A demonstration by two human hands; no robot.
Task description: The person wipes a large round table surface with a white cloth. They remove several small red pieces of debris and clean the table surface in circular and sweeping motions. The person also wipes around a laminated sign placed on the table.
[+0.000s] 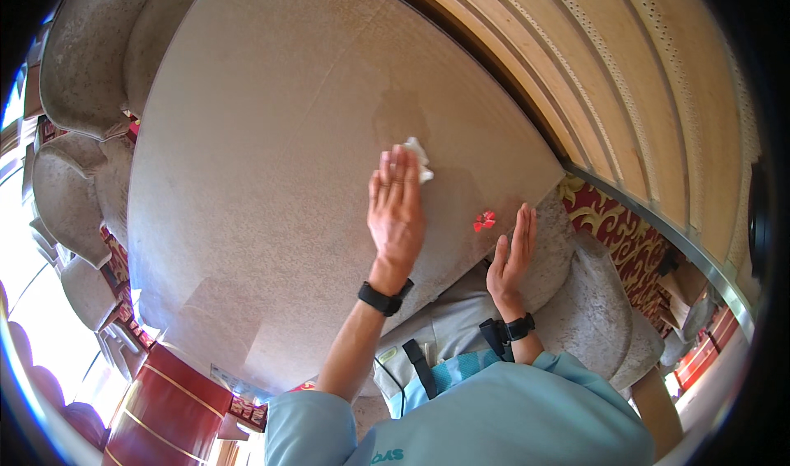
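My left hand lies nearly flat, palm down, over a crumpled white tissue on a tabletop with a beige covering. The tissue sticks out past the fingers on the right; the rest is hidden beneath them. A darker, damp-looking patch shows just beyond the fingertips. My right hand is raised near the table's edge, holding nothing, thumb apart from the fingers. Small crumpled red scraps lie on the table to its left. Both wrists wear black straps.
Slatted, perforated wooden panelling borders the table's right side. Beige upholstered chairs stand along the left, and another chair is close on my right. Red-and-gold patterned carpet shows beyond the table corner. A red surface with gold lines is at lower left.
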